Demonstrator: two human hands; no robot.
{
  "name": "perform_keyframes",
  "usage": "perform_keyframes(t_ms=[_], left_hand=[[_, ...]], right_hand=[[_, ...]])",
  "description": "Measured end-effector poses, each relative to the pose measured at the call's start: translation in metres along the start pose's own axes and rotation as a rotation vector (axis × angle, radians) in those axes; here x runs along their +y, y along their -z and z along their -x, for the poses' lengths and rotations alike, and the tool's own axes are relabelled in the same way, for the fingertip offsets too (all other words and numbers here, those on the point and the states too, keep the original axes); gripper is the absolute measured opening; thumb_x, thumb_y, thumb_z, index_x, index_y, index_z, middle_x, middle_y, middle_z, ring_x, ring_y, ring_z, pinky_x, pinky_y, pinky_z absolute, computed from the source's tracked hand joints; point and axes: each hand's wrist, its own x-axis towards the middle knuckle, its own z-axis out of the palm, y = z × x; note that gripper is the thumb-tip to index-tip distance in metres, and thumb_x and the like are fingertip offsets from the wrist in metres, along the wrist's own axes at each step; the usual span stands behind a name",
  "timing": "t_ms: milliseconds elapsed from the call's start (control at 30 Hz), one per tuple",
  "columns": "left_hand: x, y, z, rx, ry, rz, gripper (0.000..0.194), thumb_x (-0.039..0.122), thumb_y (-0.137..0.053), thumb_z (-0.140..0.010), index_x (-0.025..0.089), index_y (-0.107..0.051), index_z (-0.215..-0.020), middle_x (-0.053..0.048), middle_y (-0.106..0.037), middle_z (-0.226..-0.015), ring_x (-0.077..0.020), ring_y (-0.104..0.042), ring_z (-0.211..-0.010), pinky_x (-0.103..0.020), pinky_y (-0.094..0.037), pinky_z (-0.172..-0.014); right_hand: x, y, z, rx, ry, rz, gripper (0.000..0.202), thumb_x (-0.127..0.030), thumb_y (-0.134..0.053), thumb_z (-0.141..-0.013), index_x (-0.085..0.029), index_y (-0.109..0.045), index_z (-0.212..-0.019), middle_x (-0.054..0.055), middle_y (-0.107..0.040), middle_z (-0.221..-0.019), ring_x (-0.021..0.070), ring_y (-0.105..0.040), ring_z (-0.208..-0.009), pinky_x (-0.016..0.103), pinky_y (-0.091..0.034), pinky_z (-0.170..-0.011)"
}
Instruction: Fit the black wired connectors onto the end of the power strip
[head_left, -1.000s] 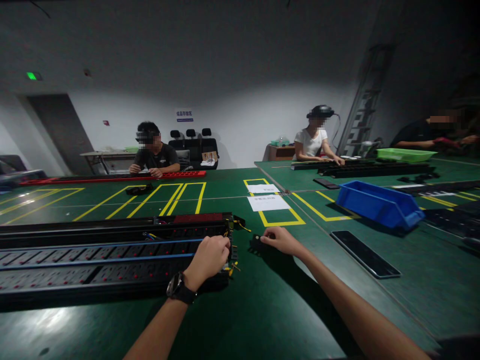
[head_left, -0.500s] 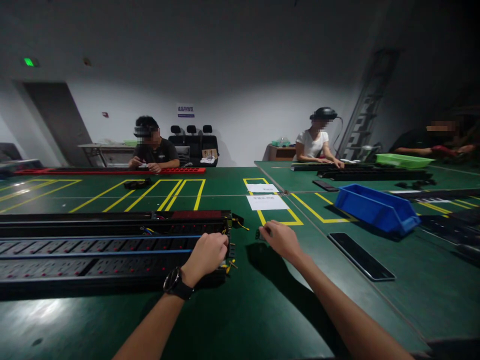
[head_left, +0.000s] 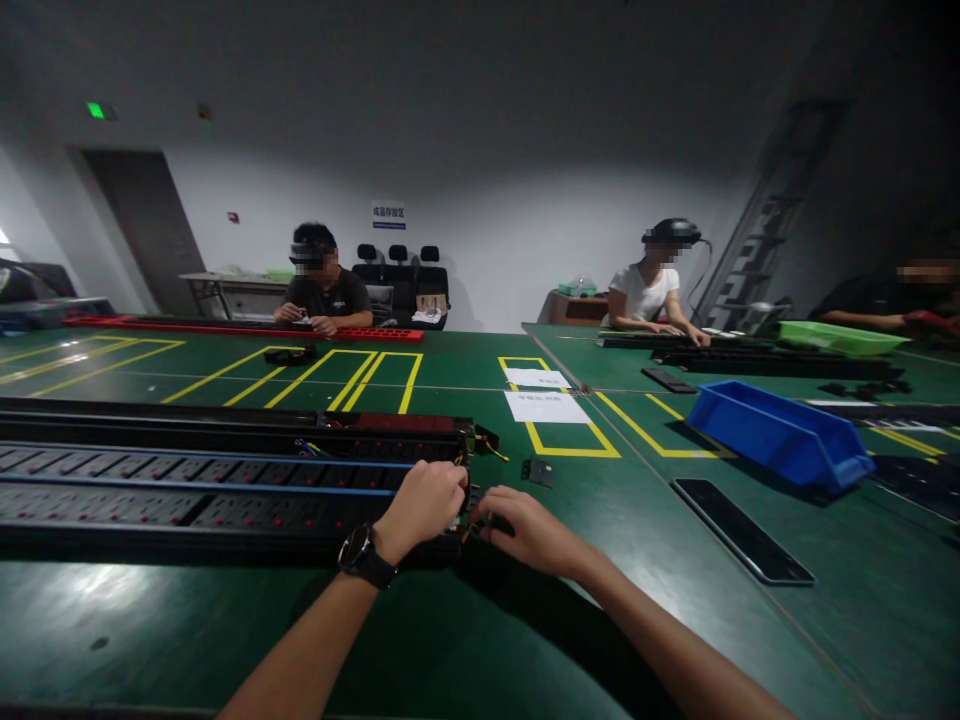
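A long black power-strip assembly (head_left: 247,510) with rows of sockets and blue strips lies across the left of the table. Over its right end is my left hand (head_left: 429,497), wearing a watch, with fingers curled round the end; what they hold, if anything, is hidden. My right hand (head_left: 521,525) is at the same end, thumb and fingers closed near the yellow-green wires (head_left: 471,533); whether they pinch a wire is too small to tell. A small black part (head_left: 540,472) lies on the green table just beyond my right hand.
White papers (head_left: 547,406) lie inside yellow tape lines. To the right are a blue bin (head_left: 780,435), a phone (head_left: 742,530) and a smaller dark object (head_left: 667,380). Two persons work across the table, at a red rail (head_left: 247,327) and black rails (head_left: 772,362); a third is far right.
My right hand has left the small black part on the table and moved left and nearer, to the wires at the assembly's end. My left hand stays at that end. The view has shifted slightly.
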Motion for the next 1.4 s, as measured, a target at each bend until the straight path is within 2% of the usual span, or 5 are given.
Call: perform_keyframes(t_ms=[400,633,867,1100,1400], left_hand=[[0.000,-0.001,0.000,-0.003,0.007,0.000,0.020,0.015,-0.046,-0.093,0.019,-0.065,-0.089,-0.007,-0.072,-0.095,-0.0206,-0.066,-0.091,-0.031,-0.044,-0.081],[0.000,-0.001,-0.001,-0.006,0.006,0.002,0.020,0.015,-0.046,-0.093,0.019,-0.065,-0.089,-0.007,-0.072,-0.095,-0.0203,-0.066,-0.091,-0.031,-0.044,-0.081],[-0.001,-0.002,0.001,0.001,0.012,-0.007,0.019,0.015,-0.047,-0.092,0.019,-0.064,-0.088,-0.007,-0.072,-0.095,-0.0202,-0.066,-0.091,-0.031,-0.045,-0.082],[-0.002,-0.005,0.001,0.012,-0.002,-0.027,0.020,0.016,-0.046,-0.094,0.020,-0.065,-0.089,-0.006,-0.072,-0.095,-0.0199,-0.067,-0.092,-0.031,-0.046,-0.083],[-0.003,-0.006,0.001,0.004,0.000,-0.011,0.018,0.016,-0.047,-0.093,0.020,-0.065,-0.091,-0.006,-0.072,-0.097,-0.0200,-0.067,-0.092,-0.031,-0.046,-0.082]], right_hand=[[0.001,-0.013,0.001,0.059,0.066,0.100,0.026,-0.012,-0.058,-0.093,-0.024,-0.065,-0.115,0.006,-0.065,-0.113,0.0209,-0.058,-0.106,0.033,-0.048,-0.091],[-0.001,-0.014,-0.001,0.031,0.092,0.114,0.025,-0.012,-0.050,-0.097,-0.023,-0.068,-0.111,0.006,-0.068,-0.102,0.0205,-0.057,-0.098,0.032,-0.047,-0.085],[-0.007,-0.015,-0.003,0.036,0.093,0.106,0.028,-0.004,-0.055,-0.083,-0.021,-0.065,-0.103,0.005,-0.066,-0.101,0.0219,-0.056,-0.099,0.036,-0.045,-0.090],[-0.014,-0.019,-0.004,0.041,0.088,0.068,0.028,-0.012,-0.055,-0.088,-0.022,-0.065,-0.112,0.007,-0.066,-0.109,0.0232,-0.056,-0.102,0.038,-0.045,-0.092],[-0.008,-0.024,-0.006,0.326,0.140,-0.021,0.013,-0.020,-0.053,-0.097,-0.021,-0.066,-0.099,0.007,-0.069,-0.097,0.0210,-0.059,-0.093,0.035,-0.048,-0.082]])
